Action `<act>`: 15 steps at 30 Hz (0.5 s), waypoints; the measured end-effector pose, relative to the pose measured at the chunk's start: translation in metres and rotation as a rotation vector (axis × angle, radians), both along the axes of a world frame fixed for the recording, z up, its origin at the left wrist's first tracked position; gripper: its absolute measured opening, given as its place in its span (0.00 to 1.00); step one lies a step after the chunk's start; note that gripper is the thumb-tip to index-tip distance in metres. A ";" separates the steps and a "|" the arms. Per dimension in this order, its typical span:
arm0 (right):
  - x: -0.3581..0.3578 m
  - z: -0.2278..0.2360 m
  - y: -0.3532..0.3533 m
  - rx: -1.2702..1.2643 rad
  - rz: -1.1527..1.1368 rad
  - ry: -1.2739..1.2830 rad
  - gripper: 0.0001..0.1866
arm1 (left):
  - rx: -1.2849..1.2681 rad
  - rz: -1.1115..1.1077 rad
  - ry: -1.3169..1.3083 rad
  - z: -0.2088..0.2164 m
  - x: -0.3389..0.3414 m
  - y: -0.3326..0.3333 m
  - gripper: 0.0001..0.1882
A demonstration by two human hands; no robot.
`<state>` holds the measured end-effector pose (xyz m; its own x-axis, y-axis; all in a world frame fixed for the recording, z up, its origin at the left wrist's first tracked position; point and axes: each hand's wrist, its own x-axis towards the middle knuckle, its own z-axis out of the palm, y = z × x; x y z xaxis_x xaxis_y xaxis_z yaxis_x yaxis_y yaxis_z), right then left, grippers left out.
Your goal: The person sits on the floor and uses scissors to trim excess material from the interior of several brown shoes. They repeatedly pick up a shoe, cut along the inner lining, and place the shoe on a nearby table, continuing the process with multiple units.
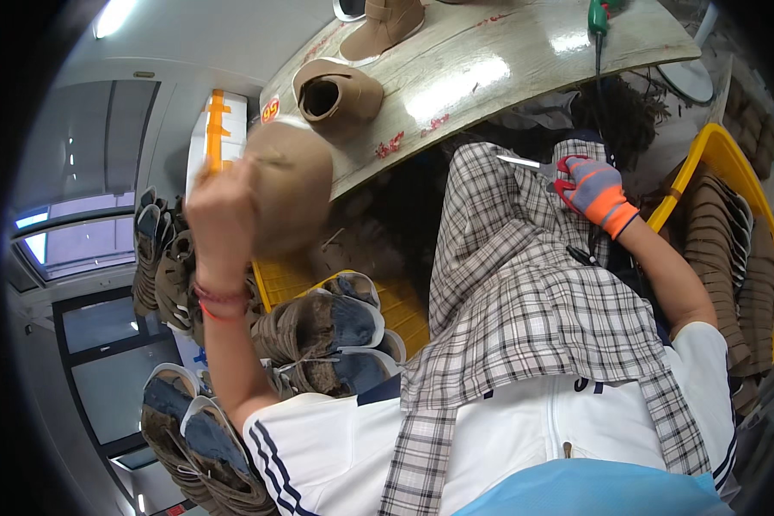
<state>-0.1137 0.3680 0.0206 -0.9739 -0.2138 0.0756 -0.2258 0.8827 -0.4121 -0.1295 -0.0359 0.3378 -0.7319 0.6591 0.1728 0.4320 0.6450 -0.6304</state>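
At the left, my bare left hand (221, 211) is raised, smeared by motion, its fingers curled at the edge of a tan shoe (291, 185). The shoe is blurred too, so its details do not show. Over my lap, my right hand (598, 191), in a grey, red and orange glove, is closed round a small knife (521, 162). Its pointed silver blade sticks out to the left; the handle is hidden in the glove. Past my left hand, another tan shoe (342, 93) lies on the worktable (456, 86), its opening facing me.
More tan shoes (385, 26) stand at the table's far edge. A green-handled corded tool (598, 19) lies at the far right. A yellow crate (708, 155) of stacked brown shoe pieces is on my right. Stacked brown-and-blue shoe uppers (318, 331) fill my left side, partly over yellow plastic.
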 end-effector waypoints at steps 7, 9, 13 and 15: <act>0.013 0.013 -0.009 -0.054 0.078 0.119 0.15 | -0.076 -0.006 0.134 -0.043 -0.139 -0.005 0.05; 0.017 0.015 -0.008 -0.098 0.118 0.146 0.15 | -0.109 -0.018 0.147 -0.089 -0.171 -0.030 0.05; 0.026 0.025 -0.006 -0.086 0.118 0.097 0.16 | -0.069 0.029 0.054 -0.100 -0.192 -0.042 0.05; 0.023 0.024 -0.005 -0.100 0.126 0.123 0.16 | 0.041 -0.044 0.030 -0.077 -0.191 -0.051 0.07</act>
